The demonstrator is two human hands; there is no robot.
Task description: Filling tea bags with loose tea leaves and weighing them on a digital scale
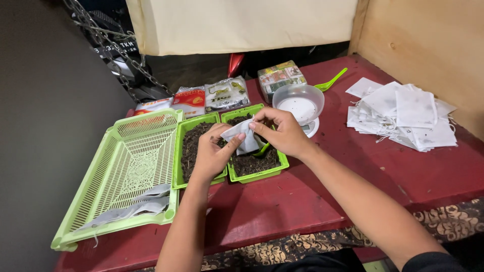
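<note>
Both hands pinched one small white sachet (242, 137), left hand (212, 153) at its lower edge and right hand (282, 132) at the top, over two green tubs (254, 174) of dark leaf, probably so spills dropped back in. A green scoop (261, 149) lay in the right tub. Finished-looking sachets lay in the green tray (126, 166) on the left, with a pile of white bags (403, 116) on the red desk (282, 201) at right.

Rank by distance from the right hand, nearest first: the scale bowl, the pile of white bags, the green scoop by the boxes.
From the right hand:
1. Scale bowl, just behind it.
2. Green scoop, farther back, right of the boxes.
3. Pile of white bags, far right.
</note>
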